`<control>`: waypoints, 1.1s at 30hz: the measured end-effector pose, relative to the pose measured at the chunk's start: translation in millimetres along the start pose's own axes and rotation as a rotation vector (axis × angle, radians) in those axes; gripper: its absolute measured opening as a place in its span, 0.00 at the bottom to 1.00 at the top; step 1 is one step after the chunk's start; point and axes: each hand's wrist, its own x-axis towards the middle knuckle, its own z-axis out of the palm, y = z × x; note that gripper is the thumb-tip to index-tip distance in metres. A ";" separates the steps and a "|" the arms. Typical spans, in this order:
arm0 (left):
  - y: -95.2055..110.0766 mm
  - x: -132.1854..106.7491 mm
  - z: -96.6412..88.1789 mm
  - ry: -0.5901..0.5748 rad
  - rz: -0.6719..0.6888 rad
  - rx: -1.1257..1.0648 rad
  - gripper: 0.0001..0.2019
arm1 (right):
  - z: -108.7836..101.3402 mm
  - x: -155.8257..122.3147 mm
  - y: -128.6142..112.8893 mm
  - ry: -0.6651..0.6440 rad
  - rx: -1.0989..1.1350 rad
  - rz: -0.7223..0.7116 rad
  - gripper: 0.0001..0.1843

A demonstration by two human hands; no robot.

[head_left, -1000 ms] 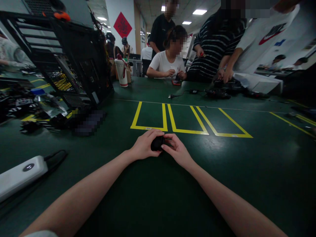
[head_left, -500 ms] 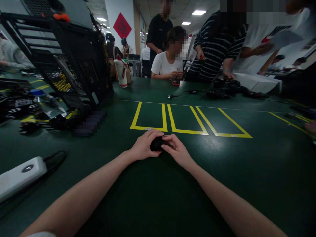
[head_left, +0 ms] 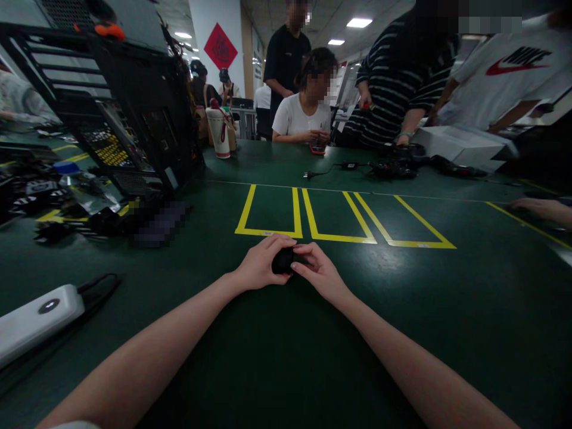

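Between my two hands is a small, dark, rounded object (head_left: 282,261), too dark to tell its kind. My left hand (head_left: 263,262) curls around it from the left, fingers over its far side and thumb at its near side. From the right, my right hand (head_left: 319,269) pinches at its edge with thumb and fingertips. Both hands are low over the green table (head_left: 286,345), just short of the yellow tape outlines (head_left: 337,238). Part of the object is hidden behind my fingers.
A black computer case (head_left: 147,119) stands at the left, beside a clear bottle (head_left: 89,190) and cluttered parts. Nearer lies a white power bank (head_left: 42,322) with a cable. Beyond the tape are a paper cup (head_left: 218,132), black cables (head_left: 395,167) and a white box (head_left: 460,146). Several people are across the table.
My hands and the dark object stay in place. Across the table, the person in the white printed shirt has shifted, and another person's hand reaches in farther at the right edge.
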 end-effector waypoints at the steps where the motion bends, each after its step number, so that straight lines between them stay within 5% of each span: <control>1: 0.2 0.2 0.1 0.002 -0.001 -0.001 0.30 | 0.3 0.1 -0.2 0.006 -0.005 -0.004 0.11; 11: 0.5 0.2 -1.1 -0.005 -0.010 -0.014 0.30 | -1.9 0.8 -4.3 -0.016 -0.045 0.104 0.18; 21: -0.3 0.4 1.2 0.014 0.007 -0.003 0.30 | 2.2 -0.4 -3.2 0.016 -0.005 -0.016 0.11; 33: 0.5 0.5 -0.5 -0.006 -0.012 -0.022 0.29 | -0.8 -1.6 -3.1 -0.014 -0.020 0.065 0.17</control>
